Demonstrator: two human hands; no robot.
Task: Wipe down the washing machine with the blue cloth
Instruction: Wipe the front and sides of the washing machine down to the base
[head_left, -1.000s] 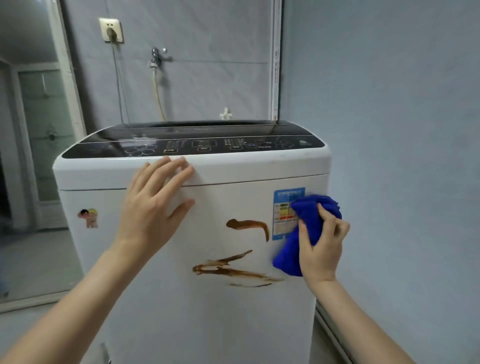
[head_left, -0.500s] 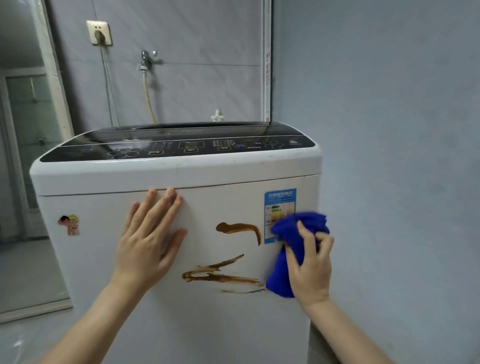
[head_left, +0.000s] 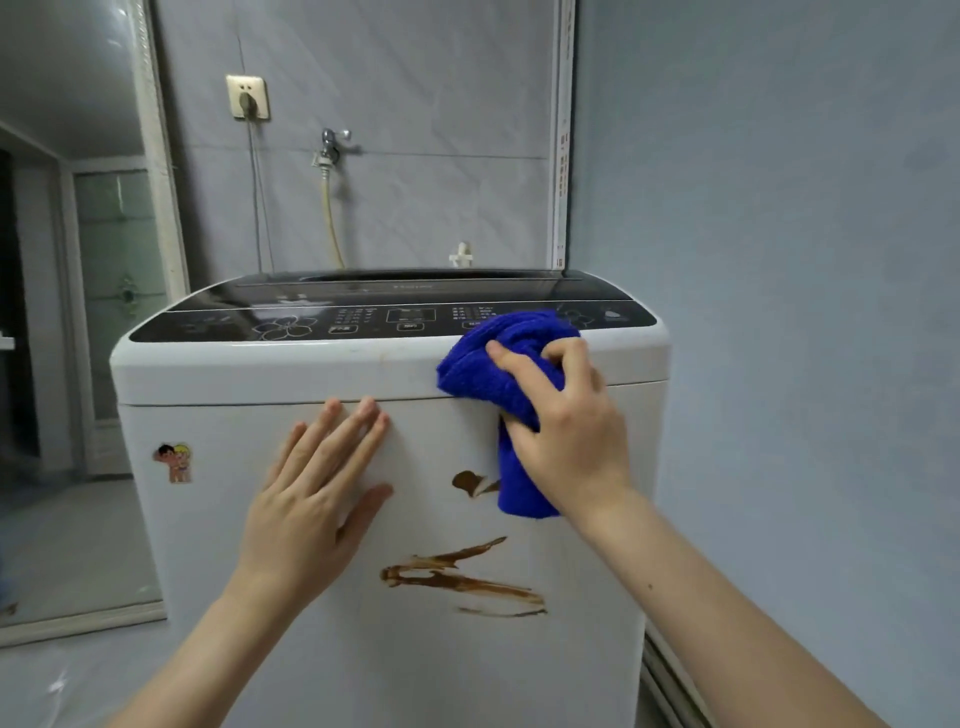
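A white top-loading washing machine (head_left: 218, 519) with a black control panel fills the middle. Brown smears (head_left: 457, 574) streak its front panel, with a smaller brown spot (head_left: 467, 482) above them. My right hand (head_left: 566, 426) grips a bunched blue cloth (head_left: 483, 364) and presses it against the machine's upper front edge, right of centre; the cloth hangs down over part of the front and hides the label there. My left hand (head_left: 317, 499) lies flat with fingers spread on the front panel, left of the smears.
A cartoon sticker (head_left: 175, 462) sits on the machine's front left. Behind are a tiled wall with a socket (head_left: 247, 97), a tap (head_left: 330, 143) and a hose. A blue-grey wall (head_left: 779, 312) stands close on the right. A doorway opens at left.
My right hand has carried the blue cloth up and left, from beside the label to the machine's upper front edge. The upper brown smear looks shorter. My left hand stays flat on the front panel.
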